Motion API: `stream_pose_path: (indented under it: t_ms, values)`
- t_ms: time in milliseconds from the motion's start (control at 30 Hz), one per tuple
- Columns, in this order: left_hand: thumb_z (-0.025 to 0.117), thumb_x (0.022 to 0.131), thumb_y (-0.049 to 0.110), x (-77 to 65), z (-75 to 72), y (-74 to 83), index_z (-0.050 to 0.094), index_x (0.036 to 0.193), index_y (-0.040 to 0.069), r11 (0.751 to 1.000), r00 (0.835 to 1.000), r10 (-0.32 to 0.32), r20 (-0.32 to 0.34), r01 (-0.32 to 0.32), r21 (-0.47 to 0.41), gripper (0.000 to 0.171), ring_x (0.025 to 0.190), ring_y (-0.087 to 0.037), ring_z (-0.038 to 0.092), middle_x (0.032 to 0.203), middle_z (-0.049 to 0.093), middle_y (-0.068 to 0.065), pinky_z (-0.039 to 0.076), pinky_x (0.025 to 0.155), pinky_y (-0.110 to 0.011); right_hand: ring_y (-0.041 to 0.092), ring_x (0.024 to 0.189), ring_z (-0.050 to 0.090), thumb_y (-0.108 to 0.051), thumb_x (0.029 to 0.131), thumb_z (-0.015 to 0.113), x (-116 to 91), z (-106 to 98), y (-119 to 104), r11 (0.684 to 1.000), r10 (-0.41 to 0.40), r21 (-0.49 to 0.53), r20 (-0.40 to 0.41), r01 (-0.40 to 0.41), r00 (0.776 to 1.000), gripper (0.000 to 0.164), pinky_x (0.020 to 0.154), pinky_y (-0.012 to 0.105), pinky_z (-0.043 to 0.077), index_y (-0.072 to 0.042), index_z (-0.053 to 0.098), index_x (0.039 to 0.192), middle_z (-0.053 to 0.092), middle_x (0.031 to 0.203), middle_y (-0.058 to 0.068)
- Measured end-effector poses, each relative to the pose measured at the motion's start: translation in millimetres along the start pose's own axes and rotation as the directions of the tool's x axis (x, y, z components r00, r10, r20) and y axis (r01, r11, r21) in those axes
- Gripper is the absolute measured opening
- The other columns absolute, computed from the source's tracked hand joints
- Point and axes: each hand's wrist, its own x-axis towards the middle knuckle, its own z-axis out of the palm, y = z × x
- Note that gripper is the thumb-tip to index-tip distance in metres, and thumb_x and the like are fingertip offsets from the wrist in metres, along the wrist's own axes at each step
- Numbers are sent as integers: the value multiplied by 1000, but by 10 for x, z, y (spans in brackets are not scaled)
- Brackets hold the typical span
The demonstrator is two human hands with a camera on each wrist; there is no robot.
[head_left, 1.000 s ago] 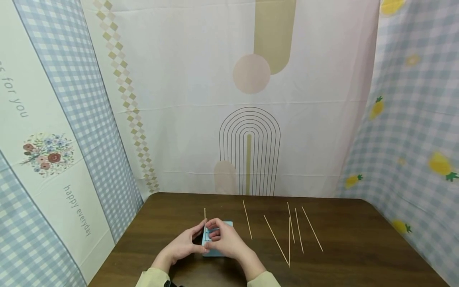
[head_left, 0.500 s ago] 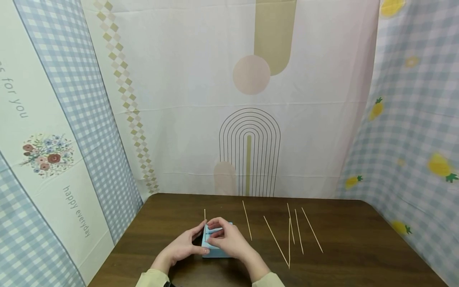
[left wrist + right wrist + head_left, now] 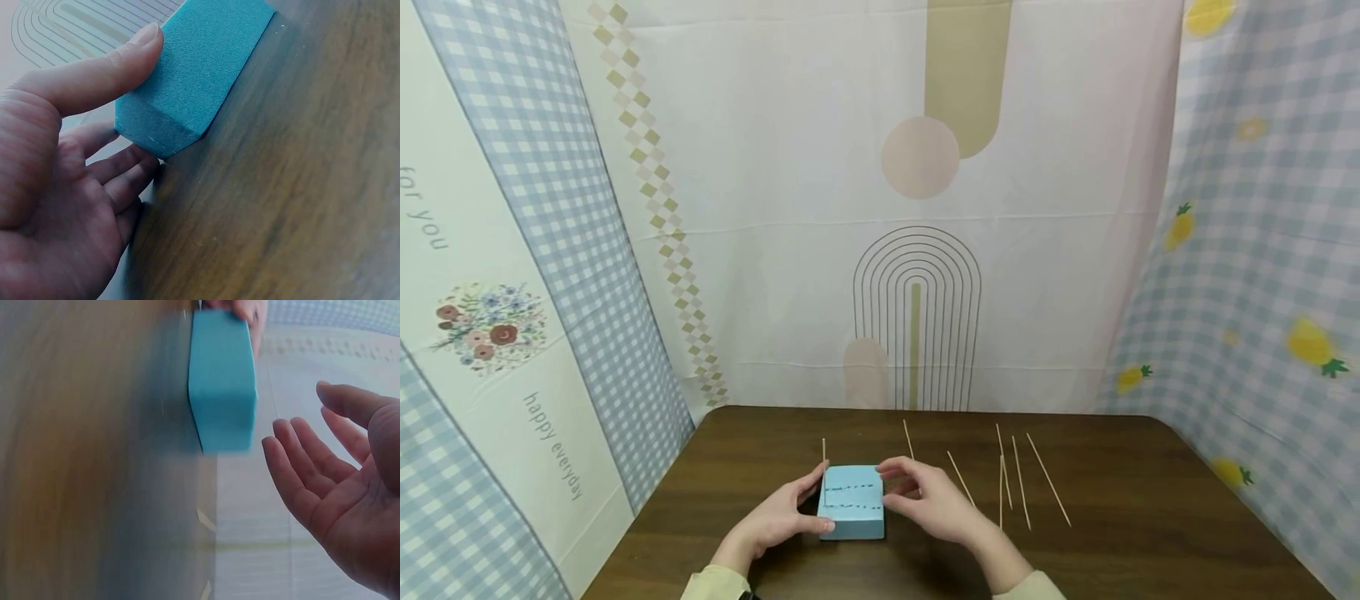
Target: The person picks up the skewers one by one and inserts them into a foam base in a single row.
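Note:
A light-blue foam block (image 3: 854, 497) with two rows of dark marks across its top rests on the table. My left hand (image 3: 771, 517) grips its left end, thumb at the near corner and fingers on the far side; the left wrist view shows the thumb pressing the block's side (image 3: 200, 62). One thin wooden stick (image 3: 824, 472) stands upright at the block's left edge, beside the left fingertips. My right hand (image 3: 936, 502) hovers just off the block's right edge. In the right wrist view, its relaxed fingers (image 3: 300, 481) hold nothing and stay apart from the block (image 3: 222, 375).
Several thin wooden sticks lie scattered on the brown table (image 3: 1120, 492) to the right, including one stick (image 3: 1048, 479) farthest right. Another stick (image 3: 908, 437) lies behind the right hand, partly hidden. A patterned white cloth (image 3: 775, 292) hangs behind the table.
My right hand has let go near the upright stick and moved right, off the block, uncovering its marked top. The left hand keeps its grip, and the stick still stands.

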Motion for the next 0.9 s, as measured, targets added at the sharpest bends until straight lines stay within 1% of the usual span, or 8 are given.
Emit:
stream_pose_path:
  t_ms: [133, 233, 400, 500, 600, 700, 767, 900]
  values:
    - [89, 88, 20, -11, 9, 6, 23, 170, 3, 1000, 1000, 12, 1, -12, -18, 105, 157, -46, 28, 169, 30, -29, 24, 121, -60, 20, 105, 72, -19, 101, 75, -170, -296, 103, 999, 20, -31, -32, -21, 999, 31, 88, 35, 57, -18, 70, 132, 74, 127, 5]
    - [88, 89, 19, -13, 15, 10, 23, 170, 2, 1000, 1000, 12, 3, -12, -28, 105, 157, -46, 27, 169, 29, -29, 23, 121, -63, 22, 106, 71, -20, 102, 74, -289, -482, 199, 998, 49, -27, -75, -51, 996, 29, 88, 33, 55, -17, 70, 131, 74, 126, 4]
    - [88, 89, 20, 5, 15, -5, 24, 169, 2, 1000, 1000, 19, 4, -18, -16, 105, 157, -46, 28, 169, 29, -29, 23, 121, -63, 24, 103, 70, -18, 102, 73, -415, -702, 392, 992, 123, 41, -125, -119, 984, 32, 82, 32, 58, -8, 69, 132, 72, 127, 15]
    - [89, 89, 23, 9, 0, -8, 24, 169, 3, 1000, 1000, 17, 6, -17, -9, 105, 157, -44, 28, 170, 30, -28, 25, 122, -56, 26, 101, 71, -16, 103, 72, -455, -800, 496, 985, 161, 79, -142, -151, 977, 35, 79, 35, 60, -2, 67, 134, 69, 128, 23]
    - [88, 89, 25, 14, -22, -10, 24, 170, 4, 1000, 1000, 18, 11, -18, -5, 105, 157, -43, 27, 170, 30, -27, 29, 121, -42, 27, 102, 71, -14, 104, 72, -482, -883, 584, 975, 215, 90, -171, -202, 962, 34, 79, 38, 61, -1, 66, 135, 69, 128, 25]
    - [88, 90, 25, 14, -33, -12, 23, 170, 4, 1000, 1000, 21, 17, -21, -6, 105, 158, -42, 27, 170, 31, -27, 31, 119, -36, 27, 102, 70, -14, 104, 71, -519, -957, 667, 965, 259, 89, -195, -246, 946, 34, 79, 37, 60, -2, 66, 135, 69, 128, 24]
    - [88, 90, 25, 12, -35, -11, 23, 170, 5, 1000, 1000, 23, 17, -23, -6, 105, 157, -42, 28, 169, 31, -28, 31, 119, -38, 27, 101, 70, -14, 104, 71, -539, -1009, 712, 962, 271, 81, -215, -259, 938, 34, 78, 36, 60, -3, 67, 135, 69, 128, 23]
    - [87, 91, 25, 10, -19, -9, 23, 170, 5, 1000, 1000, 15, 21, -15, -2, 104, 157, -43, 29, 169, 32, -29, 30, 121, -51, 29, 100, 70, -12, 103, 72, -623, -1136, 788, 961, 277, 70, -254, -268, 927, 36, 78, 37, 60, -1, 66, 136, 69, 128, 24]
